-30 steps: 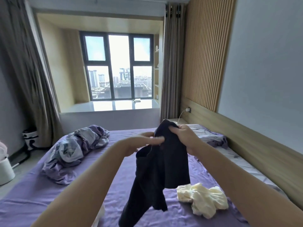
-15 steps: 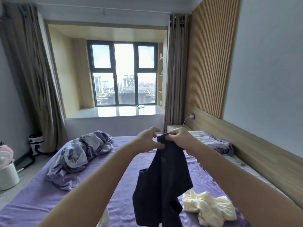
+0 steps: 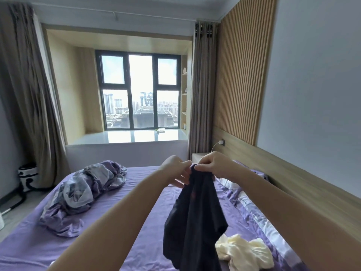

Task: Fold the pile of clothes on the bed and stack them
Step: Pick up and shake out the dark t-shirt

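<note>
A dark navy garment [image 3: 195,218] hangs in the air over the purple bed [image 3: 121,208]. My left hand [image 3: 175,171] and my right hand [image 3: 213,165] pinch its top edge side by side, nearly touching. The cloth droops in loose folds down past the frame's bottom. A crumpled pale yellow garment [image 3: 244,251] lies on the sheet just right of the hanging cloth, below my right forearm.
A bunched purple and grey quilt [image 3: 84,192] lies on the bed's left side. Pillows [image 3: 244,192] sit along the wooden headboard [image 3: 293,182] at the right. A white appliance [image 3: 27,177] stands on the floor by the left curtain. A window bay is beyond the bed.
Both hands have lifted the dark garment higher and shifted their pinch closer together at its top edge. The view has tilted up, showing more of the window and ceiling.
</note>
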`<state>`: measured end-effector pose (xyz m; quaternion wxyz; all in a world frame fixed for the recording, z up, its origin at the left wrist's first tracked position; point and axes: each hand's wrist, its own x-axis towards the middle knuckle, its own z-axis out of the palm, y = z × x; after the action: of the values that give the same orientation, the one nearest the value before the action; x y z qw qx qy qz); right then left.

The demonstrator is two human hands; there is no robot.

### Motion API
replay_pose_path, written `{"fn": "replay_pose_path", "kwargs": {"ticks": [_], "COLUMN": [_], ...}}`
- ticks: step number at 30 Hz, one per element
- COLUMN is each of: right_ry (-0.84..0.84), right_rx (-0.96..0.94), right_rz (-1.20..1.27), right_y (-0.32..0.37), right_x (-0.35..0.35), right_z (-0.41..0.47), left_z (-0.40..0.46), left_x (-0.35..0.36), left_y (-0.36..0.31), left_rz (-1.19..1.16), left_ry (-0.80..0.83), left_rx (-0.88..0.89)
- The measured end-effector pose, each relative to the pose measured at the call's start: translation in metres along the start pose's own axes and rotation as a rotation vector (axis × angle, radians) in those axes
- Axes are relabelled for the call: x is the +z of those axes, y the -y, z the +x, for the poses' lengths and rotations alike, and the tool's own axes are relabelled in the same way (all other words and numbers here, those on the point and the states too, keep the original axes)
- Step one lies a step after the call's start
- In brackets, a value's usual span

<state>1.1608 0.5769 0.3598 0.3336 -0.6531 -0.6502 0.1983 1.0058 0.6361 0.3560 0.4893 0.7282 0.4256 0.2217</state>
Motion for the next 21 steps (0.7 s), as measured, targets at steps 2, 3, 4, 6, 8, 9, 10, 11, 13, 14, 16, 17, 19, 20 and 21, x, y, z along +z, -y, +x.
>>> {"fn": "replay_pose_path", "kwargs": {"ticks": [2, 3, 4, 6, 8, 9, 10, 11, 13, 14, 16, 17, 19, 20, 21], "right_ry": [-0.022, -0.013, 0.017, 0.117, 0.17, 0.162, 0.14, 0.11, 0.072, 0.062, 0.033, 0.007, -0.055, -0.052, -0.022], "right_rx": [-0.02, -0.007, 0.014, 0.047, 0.041, 0.03, 0.022, 0.019, 0.025, 0.03, 0.029, 0.027, 0.016, 0.004, -0.004], "right_rz": [-0.003, 0.049, 0.127, 0.302, 0.389, 0.389, 0.394, 0.418, 0.509, 0.563, 0.63, 0.627, 0.459, 0.339, 0.252], "right_y": [0.002, 0.004, 0.005, 0.009, 0.011, 0.011, 0.011, 0.01, 0.009, 0.009, 0.006, 0.003, -0.009, -0.017, -0.027], "right_x": [-0.003, -0.004, -0.004, -0.005, -0.009, -0.011, -0.011, -0.011, -0.009, -0.009, -0.011, -0.013, -0.017, -0.017, -0.013], "right_z": [0.001, 0.001, 0.001, -0.001, -0.003, -0.003, -0.004, -0.003, -0.003, -0.004, -0.003, -0.003, -0.002, -0.001, 0.001], "left_z": [0.003, 0.006, 0.01, 0.016, 0.019, 0.02, 0.023, 0.026, 0.029, 0.03, 0.028, 0.027, 0.025, 0.025, 0.024], "left_x": [0.002, 0.004, 0.005, 0.009, 0.013, 0.014, 0.015, 0.015, 0.016, 0.016, 0.014, 0.011, 0.006, 0.003, 0.0], "left_y": [-0.001, -0.001, 0.0, -0.001, -0.004, -0.007, -0.01, -0.013, -0.02, -0.023, -0.027, -0.029, -0.034, -0.036, -0.039], "left_rz": [-0.104, -0.202, -0.28, -0.386, -0.539, -0.586, -0.576, -0.512, -0.366, -0.315, -0.248, -0.211, -0.129, -0.094, -0.062], "left_ry": [0.092, 0.166, 0.23, 0.288, 0.289, 0.258, 0.207, 0.144, 0.067, 0.055, 0.035, 0.021, -0.006, -0.011, -0.012], "left_rx": [-0.057, -0.086, -0.1, -0.097, -0.084, -0.069, -0.042, -0.012, 0.052, 0.072, 0.115, 0.138, 0.184, 0.209, 0.238]}}
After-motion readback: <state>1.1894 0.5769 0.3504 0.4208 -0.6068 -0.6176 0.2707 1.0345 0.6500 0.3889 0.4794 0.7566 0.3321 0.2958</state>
